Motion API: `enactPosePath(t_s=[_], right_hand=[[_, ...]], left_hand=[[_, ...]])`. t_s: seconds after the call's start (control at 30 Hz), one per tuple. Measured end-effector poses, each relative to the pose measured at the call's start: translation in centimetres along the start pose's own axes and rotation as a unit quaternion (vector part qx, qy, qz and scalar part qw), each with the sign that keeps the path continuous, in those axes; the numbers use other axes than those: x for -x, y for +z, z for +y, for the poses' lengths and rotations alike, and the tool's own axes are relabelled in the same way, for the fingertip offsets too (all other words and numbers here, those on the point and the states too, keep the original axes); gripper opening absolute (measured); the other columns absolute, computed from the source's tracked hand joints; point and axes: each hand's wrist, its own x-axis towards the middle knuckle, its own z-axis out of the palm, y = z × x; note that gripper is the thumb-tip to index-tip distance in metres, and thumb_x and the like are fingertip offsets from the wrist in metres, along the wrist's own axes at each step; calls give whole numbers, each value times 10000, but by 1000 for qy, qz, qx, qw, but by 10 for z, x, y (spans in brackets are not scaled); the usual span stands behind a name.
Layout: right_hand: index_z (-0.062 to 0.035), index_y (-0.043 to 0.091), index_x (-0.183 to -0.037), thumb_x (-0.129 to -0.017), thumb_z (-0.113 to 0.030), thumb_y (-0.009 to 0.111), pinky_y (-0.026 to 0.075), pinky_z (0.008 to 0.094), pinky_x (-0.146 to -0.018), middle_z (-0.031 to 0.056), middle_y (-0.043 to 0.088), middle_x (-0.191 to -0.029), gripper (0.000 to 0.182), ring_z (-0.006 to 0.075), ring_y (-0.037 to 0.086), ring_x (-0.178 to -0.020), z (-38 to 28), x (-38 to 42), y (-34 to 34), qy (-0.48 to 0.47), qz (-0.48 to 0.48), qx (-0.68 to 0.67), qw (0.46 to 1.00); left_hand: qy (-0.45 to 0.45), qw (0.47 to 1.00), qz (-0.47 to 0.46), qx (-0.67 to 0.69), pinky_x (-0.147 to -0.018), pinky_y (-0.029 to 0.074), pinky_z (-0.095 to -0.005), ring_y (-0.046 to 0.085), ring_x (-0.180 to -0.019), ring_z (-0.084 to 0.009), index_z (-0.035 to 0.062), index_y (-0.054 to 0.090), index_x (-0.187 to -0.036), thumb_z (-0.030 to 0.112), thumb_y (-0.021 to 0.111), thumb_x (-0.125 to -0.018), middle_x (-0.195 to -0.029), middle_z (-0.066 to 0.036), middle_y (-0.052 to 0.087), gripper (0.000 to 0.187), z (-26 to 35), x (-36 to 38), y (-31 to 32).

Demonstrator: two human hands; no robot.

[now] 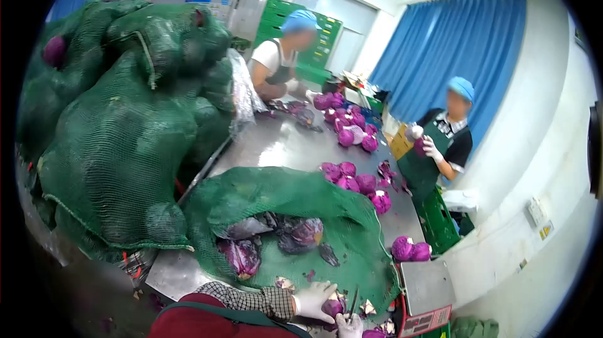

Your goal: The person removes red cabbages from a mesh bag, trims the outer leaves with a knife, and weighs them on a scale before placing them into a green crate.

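1. The left hand (pixel 315 301), in a white glove, closes on a purple cabbage (pixel 333 306) at the table's near edge, fingers bent over its top.
2. The right hand (pixel 349 326), also gloved, grips a knife (pixel 355 299), its dark blade angled up just beside that cabbage.
3. Pale cut pieces (pixel 368 307) lie close by, to the right of the blade; part of another purple head (pixel 374 333) shows at the lower edge of the view.
4. Beyond the hands, an opened green net (pixel 264 184) spreads across the metal table (pixel 286 143), with dark-leaved cabbages (pixel 300 235) and a loose leaf (pixel 328 254) resting on its mesh.
5. To the right, a pair of purple heads (pixel 411 249) sits at the near end of a scale (pixel 428 284) with a metal top and red front.
6. Farther up the table, a cluster of bright purple cabbages (pixel 347 178) stands near the right side, and a larger pile (pixel 352 125) lies behind it.
7. Full green mesh sacks (pixel 119 143) tower on the left.
8. Across the table, a co-worker (pixel 276 65) in a blue cap leans over loose leaves (pixel 295 110); at right, a second co-worker (pixel 440 137) holds a cabbage in gloved hands before a blue curtain (pixel 455 49).
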Motion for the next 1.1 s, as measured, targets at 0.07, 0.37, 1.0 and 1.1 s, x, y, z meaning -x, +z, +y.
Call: enactPosePath(t_s=[0.07,0.37,1.0,1.1], right_hand=[[-53,615,-940,-819,-72,653,459,412,-703,136,567,-821,127,324,562,-802,16,12,9,-126,12,153,980],[-19,503,-805,-806,-52,549,464,349,-586,145,569,-713,57,309,560,-636,34,52,2,294,61,-37,953],[6,552,-1035,-856,-51,678,490,239,-702,41,568,-890,226,119,573,-796,4,14,15,257,-20,-242,935],[4,541,-992,-870,-35,646,486,242,-695,36,564,-891,166,118,570,-788,-4,15,20,230,2,-237,944]], left_hand=[[11,1000,27,2,-1094,305,-476,308,-1326,-468,-62,234,-1444,703,678,-673,-1443,-332,294,1174,-7,-7,10],[-96,929,-18,358,-1060,385,-345,476,-1264,-307,-119,274,-1409,528,797,-684,-1361,-271,463,1104,-58,-48,2],[72,996,45,17,-1122,285,-445,315,-1336,-444,-71,179,-1458,591,760,-640,-1434,-323,311,1202,-15,-6,12],[54,996,42,57,-1125,279,-443,319,-1333,-439,-71,198,-1452,575,772,-638,-1430,-314,323,1187,-12,-7,9]])
